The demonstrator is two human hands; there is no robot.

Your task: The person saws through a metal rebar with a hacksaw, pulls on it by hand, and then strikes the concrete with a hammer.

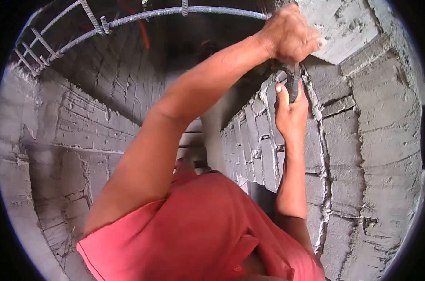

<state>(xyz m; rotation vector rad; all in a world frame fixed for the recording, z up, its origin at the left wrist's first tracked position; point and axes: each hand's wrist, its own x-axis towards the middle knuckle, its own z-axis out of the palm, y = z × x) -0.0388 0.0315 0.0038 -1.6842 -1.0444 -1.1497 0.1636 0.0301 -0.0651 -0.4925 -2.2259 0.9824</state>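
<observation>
The right hand [293, 112] clasps a dark-handled tool [293, 89] just below the curled left hand [291, 36], whose hold I can't tell. Seemingly mid-work near the steel bar [184, 10]; next wants steadiness.

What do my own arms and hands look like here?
Your left hand and right hand are ungloved, and no watch shows at either wrist. Both forearms are bare. Your shirt is red, its left sleeve short and loose.
</observation>
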